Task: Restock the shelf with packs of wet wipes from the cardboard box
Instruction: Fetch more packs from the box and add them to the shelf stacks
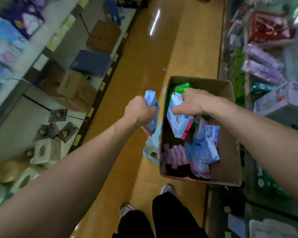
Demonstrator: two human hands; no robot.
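An open cardboard box (230,152) stands on the orange floor by the right shelf, with several blue and pink wipe packs (203,152) and a green pack (181,87) inside. My left hand (138,109) grips a blue wipe pack (152,102) just left of the box. My right hand (194,102) grips another blue pack with a pink edge (177,122) over the box's far half. Both forearms reach down from the lower corners.
Shelves line both sides of the aisle: the left shelf (46,100) holds brown cartons (72,90), a blue box, tissue packs and small items; the right shelf (272,103) holds purple, red and white packs. A pale blue stool (151,148) stands beside the box. My shoes show below.
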